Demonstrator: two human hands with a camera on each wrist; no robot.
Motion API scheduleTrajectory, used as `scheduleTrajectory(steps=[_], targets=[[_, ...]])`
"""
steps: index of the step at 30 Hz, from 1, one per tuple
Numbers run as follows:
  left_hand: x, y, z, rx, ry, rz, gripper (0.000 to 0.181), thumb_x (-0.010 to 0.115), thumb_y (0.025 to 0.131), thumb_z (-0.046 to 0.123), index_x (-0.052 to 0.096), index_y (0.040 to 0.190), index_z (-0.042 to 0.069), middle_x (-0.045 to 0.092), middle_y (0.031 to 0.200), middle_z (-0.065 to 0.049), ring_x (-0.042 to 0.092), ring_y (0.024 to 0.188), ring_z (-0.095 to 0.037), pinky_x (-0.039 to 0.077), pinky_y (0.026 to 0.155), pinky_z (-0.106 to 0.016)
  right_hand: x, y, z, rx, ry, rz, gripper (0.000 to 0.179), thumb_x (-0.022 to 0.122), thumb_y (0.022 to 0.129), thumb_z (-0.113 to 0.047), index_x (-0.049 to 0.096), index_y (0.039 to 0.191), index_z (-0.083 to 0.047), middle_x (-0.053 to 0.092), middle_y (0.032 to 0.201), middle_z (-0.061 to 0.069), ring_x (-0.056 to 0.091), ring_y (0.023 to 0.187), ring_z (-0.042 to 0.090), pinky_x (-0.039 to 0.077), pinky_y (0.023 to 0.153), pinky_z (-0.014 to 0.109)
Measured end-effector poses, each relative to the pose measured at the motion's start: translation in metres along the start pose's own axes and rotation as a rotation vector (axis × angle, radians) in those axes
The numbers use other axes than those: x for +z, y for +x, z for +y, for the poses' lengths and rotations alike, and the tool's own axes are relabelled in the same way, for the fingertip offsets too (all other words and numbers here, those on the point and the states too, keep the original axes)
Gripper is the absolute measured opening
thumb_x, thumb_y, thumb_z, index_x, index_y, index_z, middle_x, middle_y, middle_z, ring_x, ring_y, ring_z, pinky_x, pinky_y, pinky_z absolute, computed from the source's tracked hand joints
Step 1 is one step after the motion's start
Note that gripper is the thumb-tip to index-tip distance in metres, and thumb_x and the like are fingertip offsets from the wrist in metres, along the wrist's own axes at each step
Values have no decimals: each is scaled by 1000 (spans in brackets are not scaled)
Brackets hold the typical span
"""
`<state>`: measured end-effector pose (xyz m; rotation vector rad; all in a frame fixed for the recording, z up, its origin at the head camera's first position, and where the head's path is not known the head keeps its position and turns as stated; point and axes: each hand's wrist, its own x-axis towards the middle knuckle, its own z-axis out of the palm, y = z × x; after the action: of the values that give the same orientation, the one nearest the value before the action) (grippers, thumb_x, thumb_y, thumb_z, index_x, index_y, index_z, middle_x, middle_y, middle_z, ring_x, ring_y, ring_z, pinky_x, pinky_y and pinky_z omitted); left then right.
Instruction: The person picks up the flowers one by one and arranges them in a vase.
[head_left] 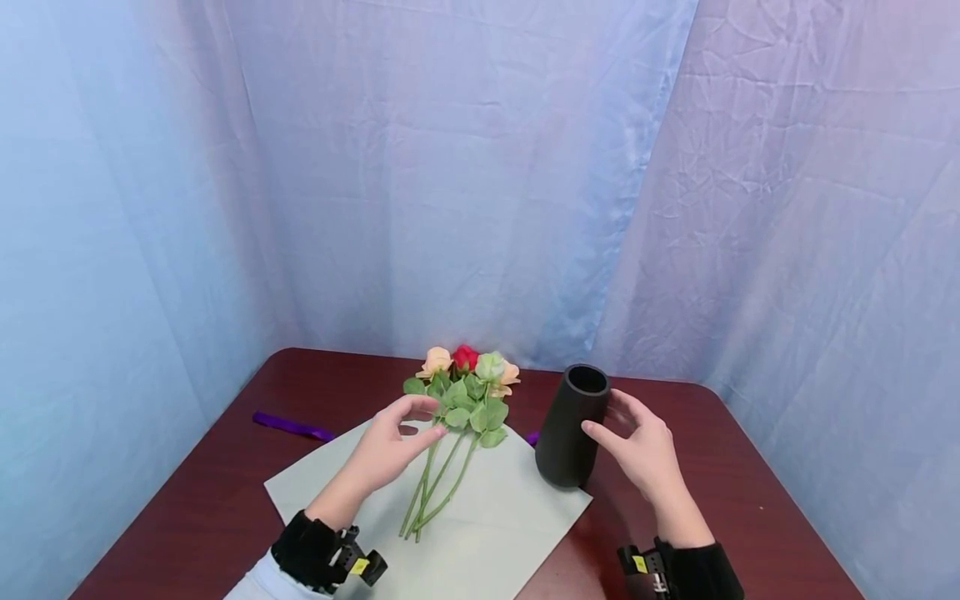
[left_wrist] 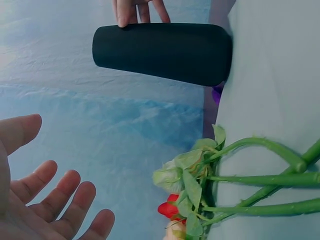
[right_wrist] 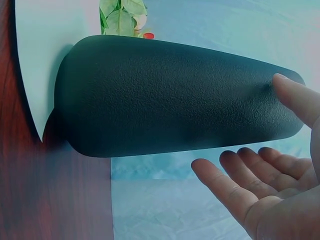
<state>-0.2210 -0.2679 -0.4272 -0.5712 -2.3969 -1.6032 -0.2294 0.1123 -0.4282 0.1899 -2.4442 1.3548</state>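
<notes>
A black tapered vase [head_left: 570, 442] stands upright at the right edge of a pale sheet of paper [head_left: 495, 517]. At its upper right side is my right hand [head_left: 637, 446], its thumb tip at the vase wall and the other fingers spread apart from it in the right wrist view. Several roses [head_left: 465, 379], red, peach and pale green, lie on the sheet with their green stems [head_left: 431, 492] crossing toward me. Over the leaves [head_left: 461, 404] hovers my left hand [head_left: 393, 437], thumb and fingers parted with nothing between them; the left wrist view shows its palm bare.
A purple ribbon [head_left: 292, 426] lies at the left, passing under the sheet, and shows again beside the vase. All of this is on a dark red-brown table [head_left: 720, 492]. Blue-lilac curtains [head_left: 450, 183] hang right behind its far edge.
</notes>
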Motion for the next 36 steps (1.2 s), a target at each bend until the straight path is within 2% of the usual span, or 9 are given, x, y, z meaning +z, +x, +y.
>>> scheduleTrajectory(steps=[6, 14, 23, 29, 36], targets=[[-7, 0, 1, 11, 30, 26, 37, 76, 94, 24, 65, 128, 13, 66, 123, -2, 62, 115, -27, 51, 94, -52, -1, 0, -1, -4, -2, -2, 75, 81, 87, -42, 51, 149, -12, 62, 138, 15, 59, 126, 33, 54, 92, 54], [-7, 2, 3, 10, 96, 52, 36, 77, 93, 24, 65, 127, 15, 66, 122, 1, 62, 112, -22, 53, 89, -43, -6, -1, -7, 8, -27, -17, 81, 81, 87, -44, 45, 152, -11, 58, 143, 16, 56, 130, 35, 52, 94, 56], [0, 6, 3, -19, 124, 15, 38, 78, 92, 26, 66, 126, 15, 66, 120, 2, 64, 106, -21, 54, 86, -41, -12, 1, -14, 26, -79, -103, 94, 80, 87, -47, 34, 158, -6, 48, 151, 21, 51, 135, 38, 44, 101, 62], [7, 17, 4, -62, 116, -17, 35, 78, 93, 27, 67, 123, 14, 67, 118, 0, 65, 99, -16, 55, 79, -35, -14, 3, -15, 24, -89, -122, 95, 81, 86, -47, 34, 158, -5, 48, 151, 20, 51, 134, 38, 44, 101, 63], [16, 32, 3, -108, 179, -105, 32, 76, 94, 27, 67, 120, 12, 68, 115, -4, 66, 96, -18, 55, 78, -37, -13, 7, -11, 1, -73, -129, 87, 82, 86, -46, 42, 155, -10, 55, 145, 17, 54, 131, 37, 45, 99, 63]])
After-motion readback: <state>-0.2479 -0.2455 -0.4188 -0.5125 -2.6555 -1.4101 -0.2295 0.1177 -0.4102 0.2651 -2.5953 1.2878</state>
